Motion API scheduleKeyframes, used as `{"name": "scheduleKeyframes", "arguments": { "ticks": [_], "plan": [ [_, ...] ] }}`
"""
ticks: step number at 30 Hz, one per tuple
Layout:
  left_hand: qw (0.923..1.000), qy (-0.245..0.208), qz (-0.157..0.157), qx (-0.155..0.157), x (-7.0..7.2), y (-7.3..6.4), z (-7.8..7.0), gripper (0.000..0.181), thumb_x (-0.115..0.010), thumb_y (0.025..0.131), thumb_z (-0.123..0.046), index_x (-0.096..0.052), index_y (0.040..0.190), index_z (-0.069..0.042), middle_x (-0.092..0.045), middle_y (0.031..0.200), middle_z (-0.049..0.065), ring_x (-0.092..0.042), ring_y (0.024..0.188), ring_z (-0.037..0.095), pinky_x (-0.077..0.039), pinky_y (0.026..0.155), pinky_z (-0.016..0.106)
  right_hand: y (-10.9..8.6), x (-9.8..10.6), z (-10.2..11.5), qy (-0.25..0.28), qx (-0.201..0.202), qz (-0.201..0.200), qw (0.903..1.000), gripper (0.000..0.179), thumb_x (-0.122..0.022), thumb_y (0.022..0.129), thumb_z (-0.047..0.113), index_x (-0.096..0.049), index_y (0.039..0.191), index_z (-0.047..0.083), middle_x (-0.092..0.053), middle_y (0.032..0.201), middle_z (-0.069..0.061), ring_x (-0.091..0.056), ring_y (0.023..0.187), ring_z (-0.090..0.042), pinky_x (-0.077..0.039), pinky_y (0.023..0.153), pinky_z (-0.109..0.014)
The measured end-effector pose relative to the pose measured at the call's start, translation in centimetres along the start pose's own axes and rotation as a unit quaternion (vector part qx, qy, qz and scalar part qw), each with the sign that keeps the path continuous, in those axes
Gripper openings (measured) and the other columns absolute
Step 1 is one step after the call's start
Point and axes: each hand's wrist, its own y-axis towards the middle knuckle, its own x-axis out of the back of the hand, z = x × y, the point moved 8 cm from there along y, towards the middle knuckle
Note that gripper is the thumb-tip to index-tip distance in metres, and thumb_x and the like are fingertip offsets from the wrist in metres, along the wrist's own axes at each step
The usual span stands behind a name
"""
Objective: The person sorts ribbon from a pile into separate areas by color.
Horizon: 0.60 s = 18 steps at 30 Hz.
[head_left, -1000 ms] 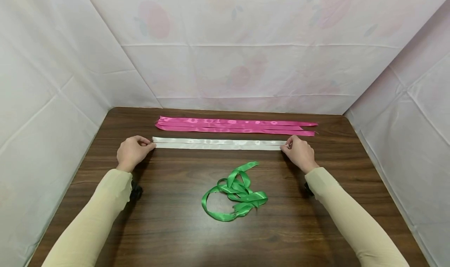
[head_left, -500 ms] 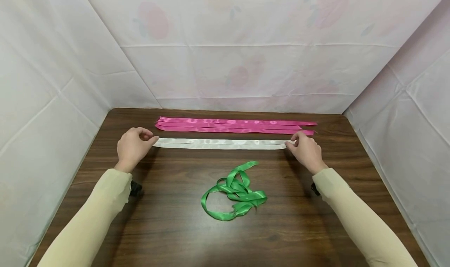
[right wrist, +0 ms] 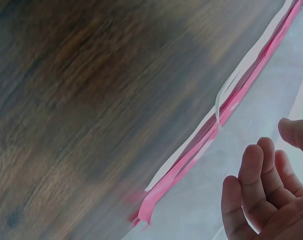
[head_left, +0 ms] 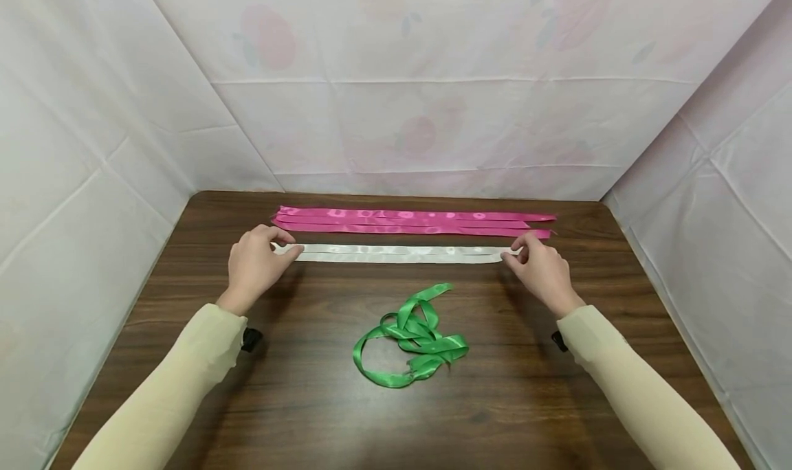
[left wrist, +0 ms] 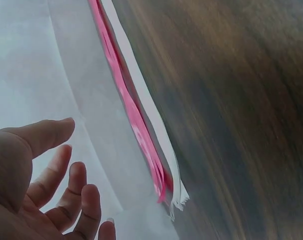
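Two white satin ribbons [head_left: 396,253] lie stretched side by side across the table. My left hand [head_left: 256,267] hovers over their left end; in the left wrist view, its thumb and fingers [left wrist: 59,172] are apart with nothing between them. Above the right end is my right hand [head_left: 541,274], whose fingers [right wrist: 251,165] also stand apart from the thumb and hold nothing in the right wrist view. There, one white ribbon end curls up slightly. Behind the white pair lies a row of pink satin ribbons [head_left: 396,220]. A green satin ribbon [head_left: 421,339] sits in a loose tangle nearer me.
The brown wood-grain table [head_left: 346,429] has rounded back corners. White patterned cloth [head_left: 421,113] hangs behind it, with plain white cloth [head_left: 93,181] at the left and more cloth [head_left: 730,216] at the right.
Both hands have let go of the white ribbons' ends and lifted a little. The left hand has shifted right over the ribbons; the right hand has moved slightly right. The ribbons have barely moved.
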Motion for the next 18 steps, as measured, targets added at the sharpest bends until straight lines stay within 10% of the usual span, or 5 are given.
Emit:
{"name": "scheduleKeyframes", "arguments": {
  "ticks": [18],
  "plan": [
    [0.9927, 0.009, 0.083, -0.087, -4.1, -3.5, -5.0, 0.017, -0.084, 0.085, -0.023, -0.078, 0.094, -0.011, -0.075, 0.095, 0.008, -0.070, 0.092, 0.030, -0.052, 0.082, 0.052, -1.8, -1.3, 5.5, 0.019, 0.097, 0.009, 0.9951, 0.025, -0.073, 0.097, 0.027, -0.066, 0.110, 0.008, -0.062, 0.071, -0.001, -0.047, 0.056, -0.010, -0.038, 0.053, -0.028]
  ]
}}
